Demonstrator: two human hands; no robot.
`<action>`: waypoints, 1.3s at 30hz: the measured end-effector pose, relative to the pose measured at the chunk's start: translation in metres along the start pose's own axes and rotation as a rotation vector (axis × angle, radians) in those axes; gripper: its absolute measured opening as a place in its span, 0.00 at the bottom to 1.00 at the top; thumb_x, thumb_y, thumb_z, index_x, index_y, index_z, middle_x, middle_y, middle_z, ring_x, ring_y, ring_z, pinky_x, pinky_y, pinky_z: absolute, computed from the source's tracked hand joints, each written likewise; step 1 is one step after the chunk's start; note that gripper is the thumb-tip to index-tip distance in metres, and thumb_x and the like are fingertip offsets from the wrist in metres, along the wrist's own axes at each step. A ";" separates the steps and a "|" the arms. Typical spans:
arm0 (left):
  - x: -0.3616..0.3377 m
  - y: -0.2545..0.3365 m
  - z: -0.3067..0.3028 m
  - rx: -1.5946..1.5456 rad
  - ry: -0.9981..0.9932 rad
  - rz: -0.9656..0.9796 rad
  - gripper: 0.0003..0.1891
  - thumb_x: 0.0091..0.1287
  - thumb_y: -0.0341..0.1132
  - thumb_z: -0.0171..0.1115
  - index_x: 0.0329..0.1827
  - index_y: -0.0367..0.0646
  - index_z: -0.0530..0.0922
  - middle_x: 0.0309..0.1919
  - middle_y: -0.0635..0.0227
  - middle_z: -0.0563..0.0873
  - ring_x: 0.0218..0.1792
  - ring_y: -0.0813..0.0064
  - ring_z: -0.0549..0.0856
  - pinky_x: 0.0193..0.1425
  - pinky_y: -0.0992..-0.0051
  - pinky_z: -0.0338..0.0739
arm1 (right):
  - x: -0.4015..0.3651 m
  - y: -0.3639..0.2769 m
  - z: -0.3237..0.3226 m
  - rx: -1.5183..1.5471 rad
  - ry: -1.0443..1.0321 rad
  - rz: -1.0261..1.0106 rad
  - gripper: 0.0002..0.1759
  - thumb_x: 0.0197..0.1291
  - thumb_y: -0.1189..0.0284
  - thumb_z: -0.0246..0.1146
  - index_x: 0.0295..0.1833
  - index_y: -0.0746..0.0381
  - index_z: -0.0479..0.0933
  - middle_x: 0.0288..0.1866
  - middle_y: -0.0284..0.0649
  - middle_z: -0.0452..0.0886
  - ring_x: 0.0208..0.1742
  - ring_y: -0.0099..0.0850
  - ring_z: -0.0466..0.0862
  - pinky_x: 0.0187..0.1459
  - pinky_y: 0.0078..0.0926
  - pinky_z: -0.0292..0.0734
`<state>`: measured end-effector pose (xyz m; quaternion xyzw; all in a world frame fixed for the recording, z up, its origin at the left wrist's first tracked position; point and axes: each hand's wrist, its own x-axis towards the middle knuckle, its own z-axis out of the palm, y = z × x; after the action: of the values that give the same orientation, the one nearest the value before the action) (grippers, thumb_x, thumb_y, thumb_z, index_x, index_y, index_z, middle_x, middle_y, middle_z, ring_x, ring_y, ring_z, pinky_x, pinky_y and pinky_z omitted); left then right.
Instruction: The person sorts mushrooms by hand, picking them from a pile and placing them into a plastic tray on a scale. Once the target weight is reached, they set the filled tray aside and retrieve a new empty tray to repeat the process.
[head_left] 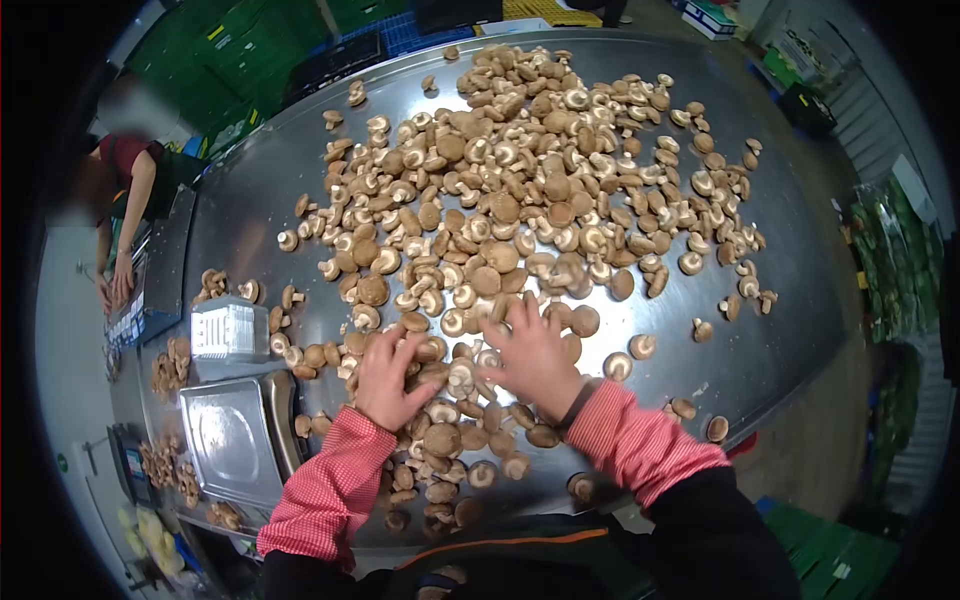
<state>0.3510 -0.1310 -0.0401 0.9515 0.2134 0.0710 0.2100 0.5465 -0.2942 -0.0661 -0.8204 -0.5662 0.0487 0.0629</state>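
Note:
Brown shiitake mushrooms [505, 208] with pale stems lie in a broad loose heap on the steel table [690, 350]. My left hand [390, 380] rests among mushrooms near the front, its fingers spread and touching some caps. Close by on the right, my right hand [535, 360] reaches over the heap's front edge with fingers apart. Between the two hands sit several mushrooms, one with a pale underside [461, 377]. More shiitake [442, 440] lie below my wrists, towards my body. Neither hand visibly grips a mushroom; my right fingertips are slightly blurred.
A stack of clear plastic trays [229, 330] stands left of my hands. In front of it is a scale with a metal pan [232, 435]. At the far left a co-worker's hand [122, 278] is over a dark crate. Green crates [215, 65] stand behind the table.

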 end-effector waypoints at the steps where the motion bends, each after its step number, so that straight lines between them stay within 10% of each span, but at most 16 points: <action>1: -0.002 -0.001 0.004 0.062 -0.068 0.038 0.39 0.56 0.44 0.77 0.72 0.50 0.71 0.69 0.48 0.70 0.68 0.44 0.72 0.73 0.54 0.68 | -0.018 -0.013 0.002 0.040 0.009 -0.006 0.45 0.54 0.42 0.70 0.76 0.46 0.69 0.68 0.51 0.71 0.73 0.57 0.66 0.65 0.67 0.65; 9: -0.029 0.005 -0.009 0.024 -0.110 -0.055 0.38 0.54 0.42 0.78 0.70 0.51 0.74 0.69 0.48 0.69 0.69 0.44 0.71 0.73 0.51 0.67 | -0.098 -0.033 -0.031 0.404 0.026 -0.135 0.35 0.60 0.51 0.69 0.70 0.51 0.73 0.62 0.51 0.74 0.65 0.49 0.74 0.57 0.49 0.74; 17: 0.066 0.053 0.033 0.017 -0.029 0.263 0.43 0.57 0.43 0.75 0.77 0.51 0.67 0.75 0.50 0.66 0.76 0.46 0.64 0.78 0.49 0.61 | -0.020 0.162 -0.056 0.209 0.369 0.300 0.37 0.58 0.56 0.71 0.71 0.58 0.71 0.55 0.52 0.77 0.50 0.50 0.81 0.48 0.45 0.79; 25: 0.107 0.061 0.060 0.342 -0.265 0.157 0.44 0.61 0.52 0.72 0.81 0.61 0.61 0.80 0.59 0.60 0.78 0.48 0.62 0.77 0.40 0.60 | -0.017 0.083 -0.010 0.158 0.264 0.071 0.26 0.57 0.66 0.70 0.62 0.56 0.78 0.43 0.40 0.78 0.47 0.40 0.81 0.49 0.41 0.72; 30: 0.075 0.030 0.034 0.265 -0.310 -0.087 0.42 0.66 0.59 0.67 0.81 0.61 0.61 0.83 0.60 0.54 0.81 0.52 0.57 0.82 0.42 0.52 | -0.098 0.093 -0.047 0.868 0.346 0.390 0.22 0.59 0.76 0.62 0.61 0.60 0.77 0.47 0.42 0.83 0.48 0.39 0.84 0.50 0.35 0.78; 39: 0.023 0.062 0.040 -0.016 0.071 0.294 0.37 0.59 0.46 0.73 0.72 0.45 0.71 0.67 0.49 0.74 0.73 0.44 0.67 0.78 0.45 0.59 | -0.368 0.177 -0.064 0.620 0.756 1.059 0.18 0.70 0.72 0.58 0.63 0.65 0.75 0.55 0.43 0.82 0.55 0.35 0.83 0.58 0.31 0.78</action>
<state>0.4041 -0.1864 -0.0479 0.9677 0.0784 0.1360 0.1972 0.5896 -0.7035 -0.0279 -0.8900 0.0080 -0.0559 0.4525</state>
